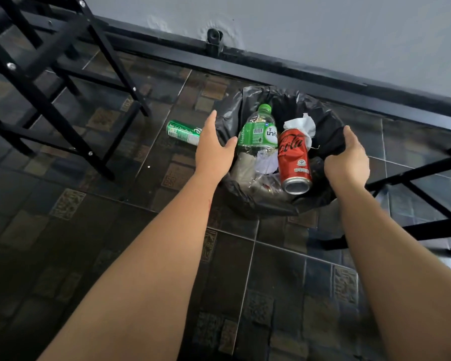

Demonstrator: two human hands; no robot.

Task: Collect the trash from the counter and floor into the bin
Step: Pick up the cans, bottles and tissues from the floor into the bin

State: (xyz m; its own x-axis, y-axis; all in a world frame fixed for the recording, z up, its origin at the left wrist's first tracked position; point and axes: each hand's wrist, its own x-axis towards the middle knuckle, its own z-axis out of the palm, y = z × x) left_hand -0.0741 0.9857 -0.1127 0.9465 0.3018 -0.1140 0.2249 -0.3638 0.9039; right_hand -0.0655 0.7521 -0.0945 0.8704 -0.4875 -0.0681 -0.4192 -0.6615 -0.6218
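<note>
Two hands flank bin; green can beside left.

Green can partly behind left hand, right hand fingertips hidden in bin liner

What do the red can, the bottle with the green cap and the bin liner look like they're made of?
Red can: likely aluminium, glossy printed side, bare shiny metal end.
Bottle: clear thin plastic, see-through, green printed label.
Bin liner: thin black plastic film, crinkled with a soft sheen.
</note>
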